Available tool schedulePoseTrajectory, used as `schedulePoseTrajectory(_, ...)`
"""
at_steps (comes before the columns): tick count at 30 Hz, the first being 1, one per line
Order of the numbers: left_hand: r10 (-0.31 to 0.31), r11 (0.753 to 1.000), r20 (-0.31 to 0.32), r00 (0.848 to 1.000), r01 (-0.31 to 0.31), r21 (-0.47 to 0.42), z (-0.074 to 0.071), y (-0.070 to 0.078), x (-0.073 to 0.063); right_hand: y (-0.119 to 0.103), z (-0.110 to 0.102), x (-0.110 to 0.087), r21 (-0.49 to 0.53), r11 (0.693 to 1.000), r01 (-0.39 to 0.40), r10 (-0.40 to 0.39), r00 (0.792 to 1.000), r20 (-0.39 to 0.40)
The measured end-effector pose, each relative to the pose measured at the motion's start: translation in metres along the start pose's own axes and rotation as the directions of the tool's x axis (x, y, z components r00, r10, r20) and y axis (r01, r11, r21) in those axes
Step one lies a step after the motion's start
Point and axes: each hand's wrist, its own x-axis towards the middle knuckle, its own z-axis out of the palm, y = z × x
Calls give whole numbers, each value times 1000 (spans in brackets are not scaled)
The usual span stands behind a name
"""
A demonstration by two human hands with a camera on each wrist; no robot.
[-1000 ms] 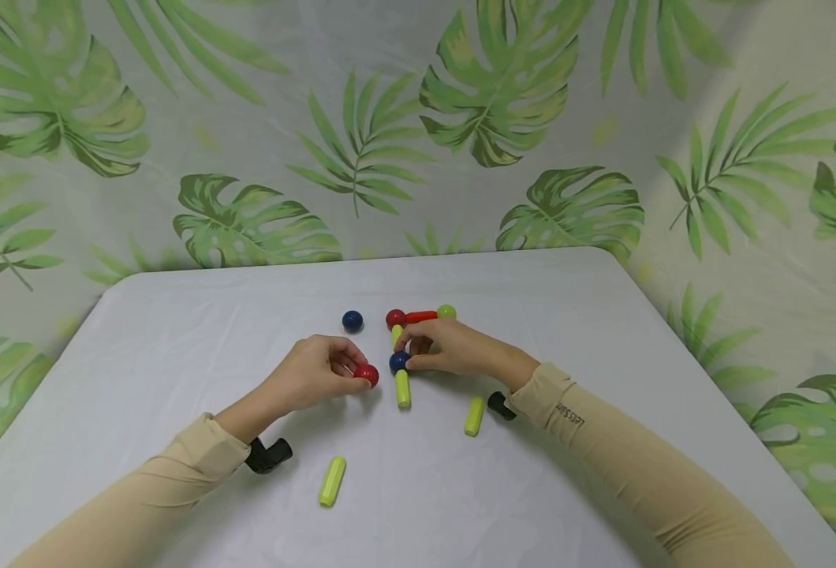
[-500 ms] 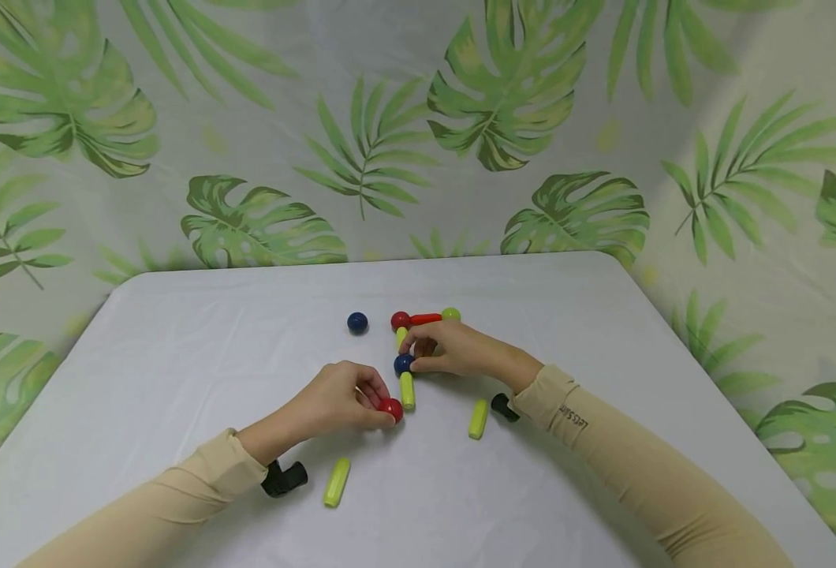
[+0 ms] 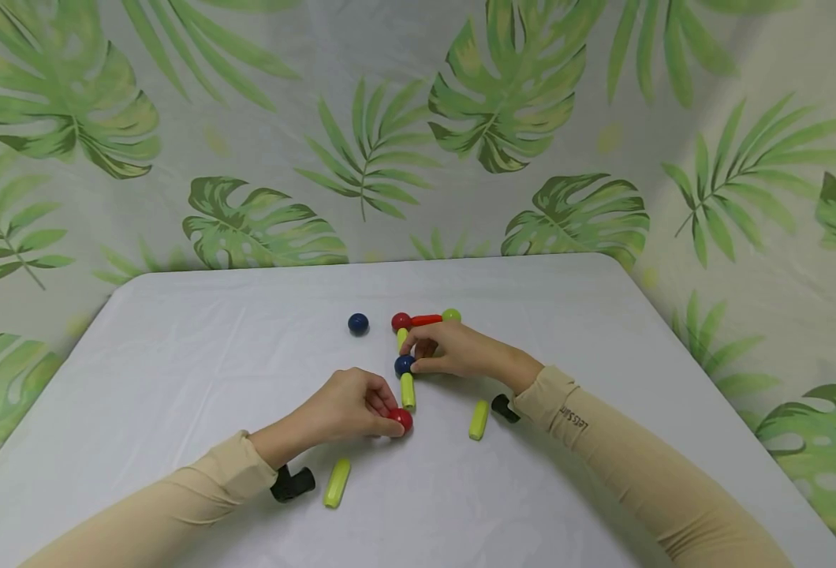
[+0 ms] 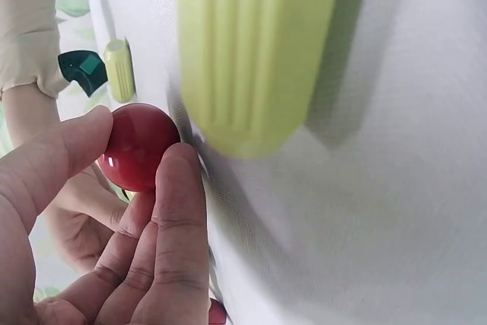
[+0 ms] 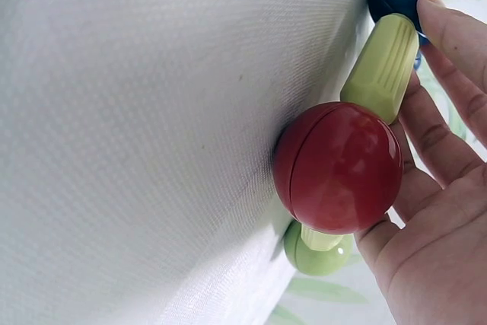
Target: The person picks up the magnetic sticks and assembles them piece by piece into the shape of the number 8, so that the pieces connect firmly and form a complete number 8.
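Angled inward, the left hand [image 3: 350, 404] pinches a red ball [image 3: 403, 420], the right hand [image 3: 453, 348] a blue ball [image 3: 403, 364].

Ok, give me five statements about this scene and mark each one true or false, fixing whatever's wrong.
1. The left grip holds a red ball. True.
2. The right grip holds nothing. False: it pinches a blue ball.
3. A second blue ball lies loose on the white table. True.
4. The red rod joins two blue balls. False: it runs between another red ball and a green ball.
5. A loose yellow rod and another loose rod lie on the table. True.
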Motion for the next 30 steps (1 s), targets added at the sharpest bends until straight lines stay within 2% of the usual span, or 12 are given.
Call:
schedulePoseTrajectory(7,-14,1000,-13,1000,14,13,2,2,3,1,0,1,2,1000,15,-15,1000,2)
schedulePoseTrajectory(30,6,1000,-30,1000,-6,18,7,2,6,3,1,2,-8,1000,0,0,1000,8)
